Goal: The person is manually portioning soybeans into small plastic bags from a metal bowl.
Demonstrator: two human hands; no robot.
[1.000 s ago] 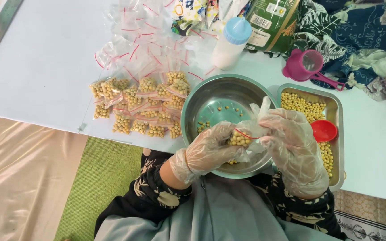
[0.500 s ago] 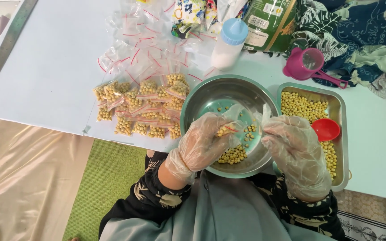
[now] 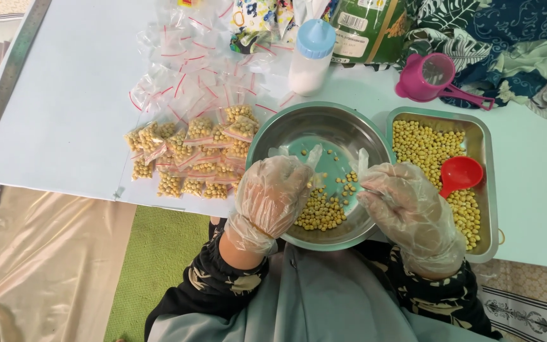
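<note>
Both gloved hands, left hand and right hand, low over the metal bowl of loose yellow beans, grip hard to tell, many filled little bags piled left, empty bags and tray of beans left.

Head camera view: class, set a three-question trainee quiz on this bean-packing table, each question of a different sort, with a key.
1. True or false: the red scoop lies in the round steel bowl.
2. Which side of the bowl are the filled bean bags? A person's left, B person's right.
3. Fill in: the gloved left hand and right hand hover over the ____.

Key: 1 false, it lies in the rectangular tray; 2 A; 3 bowl.
</note>
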